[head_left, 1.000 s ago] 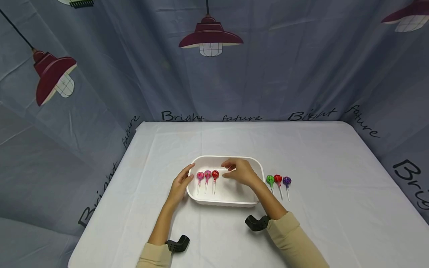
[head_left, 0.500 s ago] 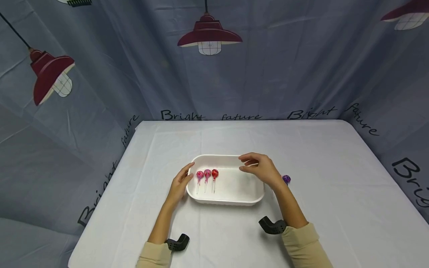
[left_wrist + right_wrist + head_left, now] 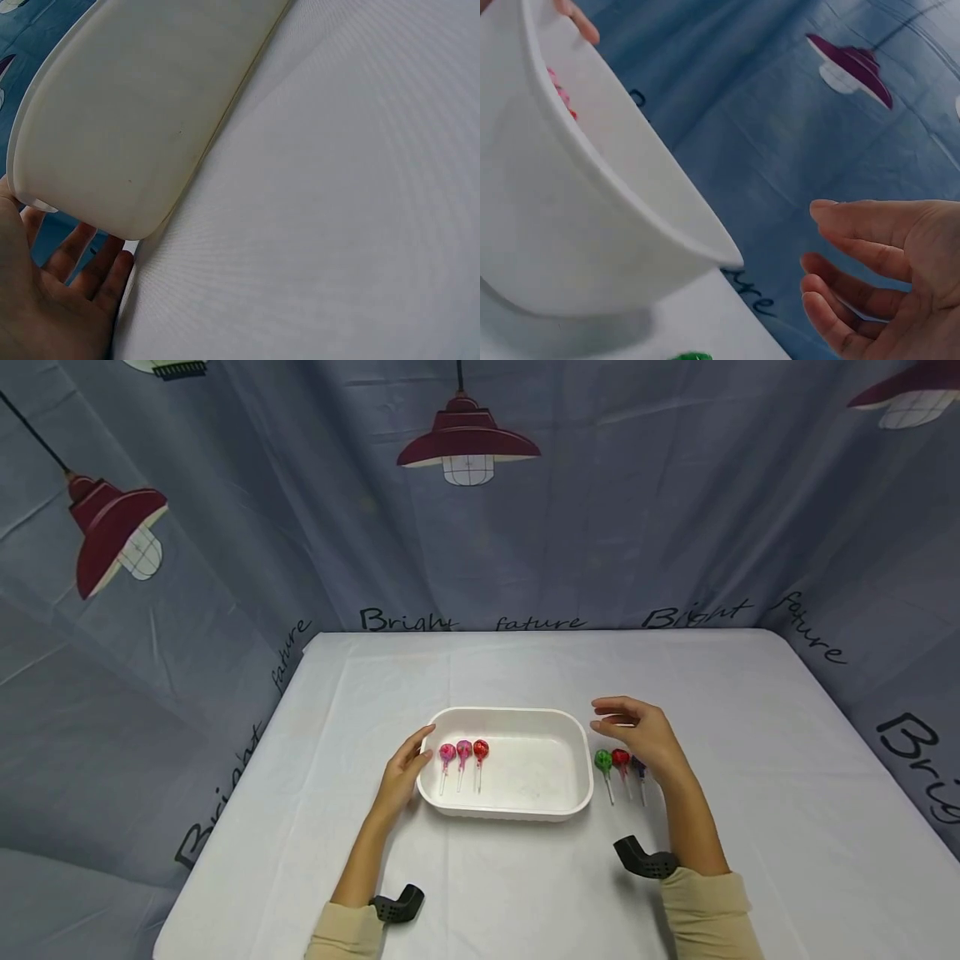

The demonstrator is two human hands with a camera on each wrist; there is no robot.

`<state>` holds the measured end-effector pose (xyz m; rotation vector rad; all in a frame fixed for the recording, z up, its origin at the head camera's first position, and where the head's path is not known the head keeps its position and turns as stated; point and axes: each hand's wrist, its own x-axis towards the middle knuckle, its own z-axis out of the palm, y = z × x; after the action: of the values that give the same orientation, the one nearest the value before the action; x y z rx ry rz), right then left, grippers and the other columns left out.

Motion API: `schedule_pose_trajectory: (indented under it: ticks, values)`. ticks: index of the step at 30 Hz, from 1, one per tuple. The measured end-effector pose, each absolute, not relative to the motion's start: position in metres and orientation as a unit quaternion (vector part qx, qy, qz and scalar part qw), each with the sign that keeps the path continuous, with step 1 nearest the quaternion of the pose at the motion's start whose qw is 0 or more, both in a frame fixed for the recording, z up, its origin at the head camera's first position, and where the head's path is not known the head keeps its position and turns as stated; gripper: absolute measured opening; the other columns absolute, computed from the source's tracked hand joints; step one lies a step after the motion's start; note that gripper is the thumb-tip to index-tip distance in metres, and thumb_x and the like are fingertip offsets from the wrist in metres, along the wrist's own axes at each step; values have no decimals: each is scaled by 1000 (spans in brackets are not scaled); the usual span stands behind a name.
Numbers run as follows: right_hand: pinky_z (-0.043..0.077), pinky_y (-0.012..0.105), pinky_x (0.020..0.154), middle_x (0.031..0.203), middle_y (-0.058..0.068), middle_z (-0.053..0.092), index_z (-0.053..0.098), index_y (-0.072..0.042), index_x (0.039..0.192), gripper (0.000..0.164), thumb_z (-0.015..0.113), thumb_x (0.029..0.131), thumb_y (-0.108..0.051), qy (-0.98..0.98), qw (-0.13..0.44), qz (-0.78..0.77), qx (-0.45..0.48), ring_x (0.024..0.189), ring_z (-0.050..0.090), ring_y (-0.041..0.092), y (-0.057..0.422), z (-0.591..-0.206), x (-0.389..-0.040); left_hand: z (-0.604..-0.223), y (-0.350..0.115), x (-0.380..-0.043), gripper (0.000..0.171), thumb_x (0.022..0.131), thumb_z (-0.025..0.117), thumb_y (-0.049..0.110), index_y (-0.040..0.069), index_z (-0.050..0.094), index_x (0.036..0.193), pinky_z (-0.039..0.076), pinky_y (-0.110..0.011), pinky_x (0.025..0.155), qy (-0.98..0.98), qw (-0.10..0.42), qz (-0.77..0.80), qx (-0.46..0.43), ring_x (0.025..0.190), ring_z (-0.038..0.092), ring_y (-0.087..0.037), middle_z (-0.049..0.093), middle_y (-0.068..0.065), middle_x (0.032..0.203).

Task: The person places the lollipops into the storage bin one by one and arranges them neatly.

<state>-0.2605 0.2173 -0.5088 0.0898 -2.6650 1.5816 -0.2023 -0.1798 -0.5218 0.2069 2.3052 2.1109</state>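
Note:
A white tray point(image 3: 525, 808) sits on the table with three lollipops side by side at its left: two pink, including the outer pink lollipop point(image 3: 447, 752), and a red lollipop point(image 3: 481, 749). My left hand point(image 3: 402, 775) rests against the tray's left end, fingers fairly straight and spread in the left wrist view. My right hand point(image 3: 642, 732) holds nothing; its fingers are loosely bent, in the air right of the tray. Below it on the cloth lie a green lollipop point(image 3: 603, 762), another red lollipop point(image 3: 620, 758) and a dark purple lollipop point(image 3: 638, 768), partly hidden by the hand.
White cloth covers the table point(image 3: 480, 877). A blue-grey curtain point(image 3: 600, 510) printed with lamps and lettering hangs behind and at the sides. Each wrist wears a black camera mount, such as the right mount point(image 3: 645, 860).
My right hand has moved right, from over the inside of the tray to above the lollipops on the cloth. My left hand and the tray have stayed in place.

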Motion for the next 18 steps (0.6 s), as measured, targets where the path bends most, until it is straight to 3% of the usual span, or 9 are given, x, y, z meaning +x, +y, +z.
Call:
schedule_pose_trajectory:
  ticks: [6,18]
  values:
    - [47,44,87,113,-7,59,61,-34,117,50,70,72,-54,-862,48,505,-17,103,54,15,257,-547,-273,-522,-180,-202,39,94,53,26,31,49,133,25,-36,109,739,8,671,62,134,27,-18,32,2,146]
    - [41,42,91,117,4,60,61,-20,119,63,74,68,-55,-843,19,535,-54,99,56,16,267,-527,-244,-518,-180,-201,39,95,52,25,30,48,133,22,-37,110,736,12,674,62,135,24,-18,31,-2,147]
